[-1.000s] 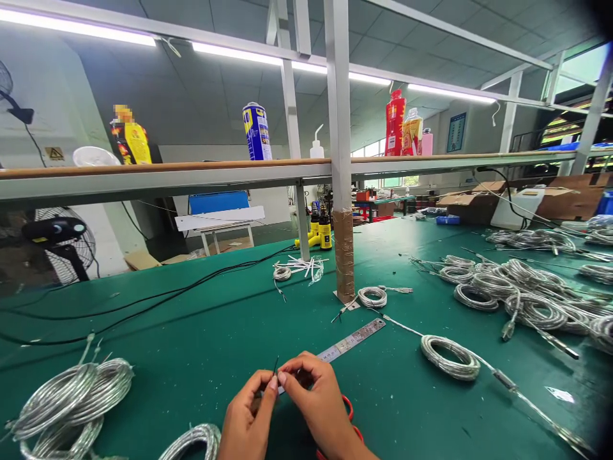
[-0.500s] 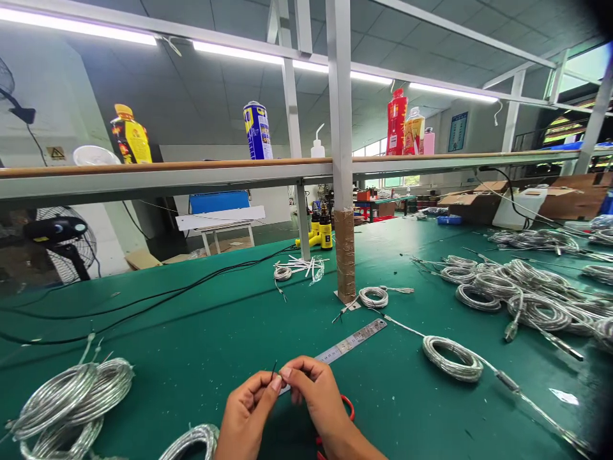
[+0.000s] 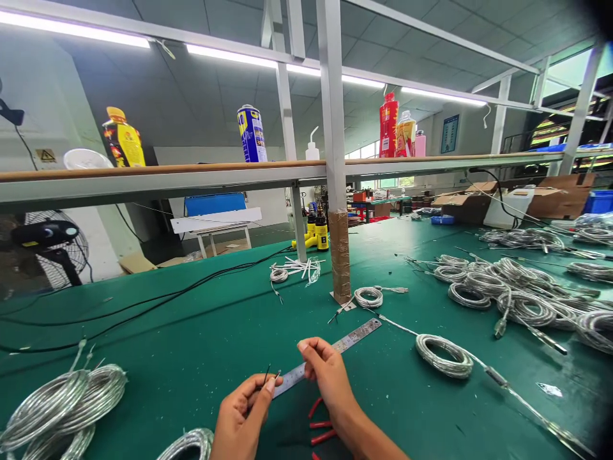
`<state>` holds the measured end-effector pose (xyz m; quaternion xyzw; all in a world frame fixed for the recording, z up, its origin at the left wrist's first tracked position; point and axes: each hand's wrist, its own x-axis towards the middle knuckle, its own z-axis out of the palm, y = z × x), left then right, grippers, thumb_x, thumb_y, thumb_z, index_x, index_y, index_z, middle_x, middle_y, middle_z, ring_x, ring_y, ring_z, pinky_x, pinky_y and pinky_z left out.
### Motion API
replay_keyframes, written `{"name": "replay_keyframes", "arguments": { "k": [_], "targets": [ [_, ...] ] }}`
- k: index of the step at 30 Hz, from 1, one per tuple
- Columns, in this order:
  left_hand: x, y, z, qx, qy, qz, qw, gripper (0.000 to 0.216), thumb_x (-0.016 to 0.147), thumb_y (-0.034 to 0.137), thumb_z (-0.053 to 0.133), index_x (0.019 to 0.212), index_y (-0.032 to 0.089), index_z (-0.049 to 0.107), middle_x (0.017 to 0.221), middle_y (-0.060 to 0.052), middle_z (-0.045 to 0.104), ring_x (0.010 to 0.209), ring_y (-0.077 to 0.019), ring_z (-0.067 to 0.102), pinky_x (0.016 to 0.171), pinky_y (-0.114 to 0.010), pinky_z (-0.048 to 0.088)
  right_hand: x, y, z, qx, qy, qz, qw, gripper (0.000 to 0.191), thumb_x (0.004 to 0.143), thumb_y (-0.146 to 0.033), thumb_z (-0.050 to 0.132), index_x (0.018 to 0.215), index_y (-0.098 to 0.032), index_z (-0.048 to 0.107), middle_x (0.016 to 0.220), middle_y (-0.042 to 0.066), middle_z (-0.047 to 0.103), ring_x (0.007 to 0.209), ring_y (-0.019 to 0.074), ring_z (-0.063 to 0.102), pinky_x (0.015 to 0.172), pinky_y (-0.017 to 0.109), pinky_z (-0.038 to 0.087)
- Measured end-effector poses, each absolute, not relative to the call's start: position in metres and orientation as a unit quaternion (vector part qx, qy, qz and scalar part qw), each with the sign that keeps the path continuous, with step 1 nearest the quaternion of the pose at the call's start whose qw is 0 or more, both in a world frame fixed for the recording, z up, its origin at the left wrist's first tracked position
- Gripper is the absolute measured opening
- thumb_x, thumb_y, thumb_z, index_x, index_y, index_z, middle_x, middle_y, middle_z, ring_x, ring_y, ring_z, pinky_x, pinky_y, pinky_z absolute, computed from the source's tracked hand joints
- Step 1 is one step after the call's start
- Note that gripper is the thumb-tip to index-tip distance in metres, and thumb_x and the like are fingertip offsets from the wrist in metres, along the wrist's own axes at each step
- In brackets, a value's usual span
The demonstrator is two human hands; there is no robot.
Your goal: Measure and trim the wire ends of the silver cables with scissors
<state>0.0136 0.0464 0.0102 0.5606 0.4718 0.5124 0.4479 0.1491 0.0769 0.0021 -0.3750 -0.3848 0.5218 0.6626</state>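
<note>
My left hand [image 3: 249, 409] is closed in a pinch on a thin cable end, and its dark wire tips [image 3: 267, 374] poke up between thumb and forefinger. Up and to the right, apart from it, my right hand [image 3: 325, 370] is also pinched shut; anything between those fingertips is too small to make out. A steel ruler [image 3: 357, 337] lies slanted on the bench behind and between the hands. Red handle-like parts [image 3: 322, 425] show beneath my right wrist, their tool partly hidden. A coiled clear-jacketed cable [image 3: 188, 444] sits left of my left forearm.
More coiled cables [image 3: 67, 402] lie at front left, and a large pile of cables [image 3: 502, 287] at right. A single coil [image 3: 443, 358] rests right of the ruler. A taped post [image 3: 340, 255] rises from the green bench [image 3: 191, 358]. Black cords [image 3: 182, 291] cross the left side.
My right hand has separated from the left, moving up and to the right. The left hand keeps its pinch on the wires. The view has shifted slightly.
</note>
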Motion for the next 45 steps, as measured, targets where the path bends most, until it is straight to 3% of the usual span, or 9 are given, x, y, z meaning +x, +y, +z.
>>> {"name": "replay_keyframes", "arguments": {
  "k": [9,16,22,27,30,33,36,39,45],
  "targets": [
    [0.016,0.041,0.025,0.579,0.448,0.516,0.445,0.032,0.066,0.047,0.059,0.062,0.015,0.059,0.048,0.005,0.040,0.044,-0.0079,0.035,0.040,-0.015,0.031,0.137,0.053,0.015,-0.331,-0.541,0.497,0.593,0.022,0.067,-0.034,0.059,0.071,-0.013,0.064,0.062,0.000,0.053,0.052,0.0088,0.043,0.049,0.020,0.033],
    [0.016,0.042,0.019,0.627,0.426,0.498,0.421,0.025,0.074,0.038,0.054,0.076,0.016,0.064,0.067,-0.002,0.060,0.067,-0.0171,0.052,0.063,-0.022,0.042,0.142,0.044,0.021,-0.431,-0.637,0.315,0.556,0.013,0.072,-0.024,0.053,0.064,-0.016,0.060,0.065,0.000,0.053,0.059,0.0110,0.046,0.056,0.022,0.034],
    [0.017,0.043,0.019,0.631,0.450,0.493,0.397,0.025,0.073,0.039,0.054,0.069,0.016,0.063,0.060,-0.001,0.057,0.061,-0.0155,0.050,0.056,-0.020,0.039,0.142,0.061,0.011,-0.406,-0.540,0.487,0.554,0.023,0.068,-0.038,0.052,0.064,-0.015,0.052,0.052,-0.004,0.045,0.048,0.0087,0.039,0.049,0.021,0.032],
    [0.014,0.045,0.020,0.593,0.469,0.501,0.421,0.028,0.069,0.043,0.057,0.066,0.015,0.062,0.062,-0.001,0.057,0.058,-0.0135,0.047,0.052,-0.018,0.037,0.173,0.083,0.010,-0.441,-0.509,0.473,0.568,0.030,0.069,-0.047,0.046,0.069,-0.017,0.051,0.051,-0.006,0.039,0.045,0.0072,0.035,0.048,0.019,0.030],
    [0.011,0.047,0.018,0.578,0.468,0.511,0.431,0.030,0.066,0.044,0.060,0.066,0.014,0.064,0.054,0.001,0.051,0.047,-0.0094,0.038,0.044,-0.017,0.032,0.190,0.079,0.015,-0.440,-0.586,0.483,0.480,0.019,0.059,-0.034,0.061,0.057,-0.015,0.057,0.048,-0.004,0.047,0.045,0.0082,0.039,0.045,0.020,0.029],
    [0.011,0.048,0.019,0.566,0.468,0.503,0.455,0.034,0.065,0.047,0.060,0.066,0.013,0.063,0.048,0.005,0.039,0.042,-0.0063,0.024,0.038,-0.017,0.022,0.195,0.063,0.022,-0.507,-0.715,0.407,0.257,0.008,0.050,-0.021,0.067,0.055,-0.016,0.063,0.051,-0.001,0.057,0.048,0.0117,0.048,0.047,0.021,0.031],
    [0.011,0.047,0.021,0.562,0.471,0.497,0.465,0.035,0.065,0.048,0.060,0.067,0.013,0.063,0.047,0.007,0.032,0.042,-0.0055,0.017,0.037,-0.017,0.017,0.188,0.045,0.032,-0.570,-0.781,0.239,0.085,0.023,0.046,-0.012,0.069,0.068,-0.020,0.067,0.065,0.001,0.065,0.062,0.0172,0.057,0.065,0.028,0.037],
    [0.012,0.046,0.021,0.564,0.473,0.496,0.460,0.036,0.065,0.048,0.059,0.067,0.013,0.062,0.047,0.008,0.028,0.042,-0.0053,0.014,0.037,-0.018,0.014,0.175,0.034,0.041,-0.588,-0.792,0.161,0.027,0.028,0.049,-0.009,0.066,0.075,-0.018,0.067,0.074,0.004,0.067,0.073,0.0207,0.059,0.078,0.032,0.034],
    [0.009,0.047,0.022,0.564,0.470,0.497,0.461,0.036,0.065,0.048,0.059,0.068,0.012,0.061,0.046,0.008,0.025,0.043,-0.0060,0.016,0.038,-0.018,0.013,0.168,0.039,0.041,-0.633,-0.766,0.098,0.048,0.019,0.057,-0.006,0.055,0.072,-0.014,0.063,0.077,0.009,0.064,0.077,0.0218,0.056,0.071,0.030,0.033]
  ]
}}
